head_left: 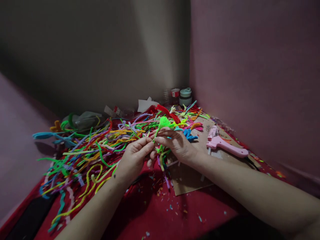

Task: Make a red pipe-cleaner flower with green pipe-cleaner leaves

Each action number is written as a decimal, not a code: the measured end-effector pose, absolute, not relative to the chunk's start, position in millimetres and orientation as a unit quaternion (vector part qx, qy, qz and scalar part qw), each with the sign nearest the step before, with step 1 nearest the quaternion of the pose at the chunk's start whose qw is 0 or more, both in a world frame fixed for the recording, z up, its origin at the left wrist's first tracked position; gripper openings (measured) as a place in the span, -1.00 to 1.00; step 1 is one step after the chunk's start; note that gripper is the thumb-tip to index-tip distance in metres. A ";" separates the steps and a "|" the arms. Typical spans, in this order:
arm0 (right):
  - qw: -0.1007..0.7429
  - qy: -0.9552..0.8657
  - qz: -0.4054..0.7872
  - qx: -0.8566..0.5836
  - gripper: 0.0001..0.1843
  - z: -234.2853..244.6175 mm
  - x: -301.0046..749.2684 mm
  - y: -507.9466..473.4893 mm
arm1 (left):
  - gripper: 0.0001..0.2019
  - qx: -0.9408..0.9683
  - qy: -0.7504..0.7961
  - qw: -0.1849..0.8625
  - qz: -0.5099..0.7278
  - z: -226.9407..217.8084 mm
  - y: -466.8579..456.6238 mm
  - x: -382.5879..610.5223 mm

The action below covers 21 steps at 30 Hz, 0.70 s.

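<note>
Left hand point(135, 156) and right hand point(176, 143) meet at centre, fingertips pinched on the thin stem of a neon-green pipe-cleaner flower point(163, 122); the stem's lower part is hidden behind the fingers. The flower rises just above both hands. Beyond lies a tangled heap of coloured pipe cleaners point(95, 150) on the red surface point(180, 206). A pink glue gun point(225, 143) rests on cardboard point(190, 180) to the right. Small jars point(185, 96) in the dim corner are hard to make out.
</note>
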State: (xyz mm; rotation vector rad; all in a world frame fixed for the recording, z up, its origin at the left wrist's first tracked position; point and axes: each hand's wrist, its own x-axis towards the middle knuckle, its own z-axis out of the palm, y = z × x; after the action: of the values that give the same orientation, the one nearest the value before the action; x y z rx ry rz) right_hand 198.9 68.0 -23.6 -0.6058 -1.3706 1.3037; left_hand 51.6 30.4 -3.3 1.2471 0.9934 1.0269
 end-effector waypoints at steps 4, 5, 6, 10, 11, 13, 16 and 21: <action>0.537 -0.597 0.524 -0.284 -0.83 -21.1 198.6 67.5 | -0.85 0.545 0.437 0.559 0.447 -5.7 31.9 51.5; 0.536 -0.592 0.530 -0.286 -0.84 -21.2 198.1 67.3 | -0.85 0.534 0.430 0.573 0.449 -5.5 32.5 51.3; 0.534 -0.581 0.542 -0.288 -0.84 -21.5 197.6 67.0 | -0.85 0.519 0.421 0.591 0.452 -5.1 33.1 51.1; 0.519 -0.534 0.606 -0.280 -0.86 -23.5 197.2 66.3 | -0.87 0.464 0.392 0.652 0.454 -2.9 34.1 50.6; 0.522 -0.537 0.605 -0.270 -0.87 -23.7 197.7 66.5 | -0.87 0.457 0.382 0.665 0.451 -2.9 34.1 50.2; 0.525 -0.561 0.588 -0.253 -0.90 -23.6 199.2 67.3 | -0.86 0.447 0.359 0.690 0.442 -3.9 34.4 49.0; 0.515 -0.598 0.570 -0.226 -0.89 -22.9 201.0 68.5 | -0.88 0.425 0.332 0.726 0.426 -6.7 35.6 46.3; 0.515 -0.596 0.569 -0.236 -0.86 -27.5 199.9 70.7 | -0.86 0.426 0.334 0.730 0.418 -8.6 36.2 45.5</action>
State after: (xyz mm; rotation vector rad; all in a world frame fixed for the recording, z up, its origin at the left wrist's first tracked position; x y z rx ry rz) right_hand 199.9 70.7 -27.5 -0.5664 -1.4327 1.3670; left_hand 45.5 36.2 -8.6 0.9377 0.7356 0.9207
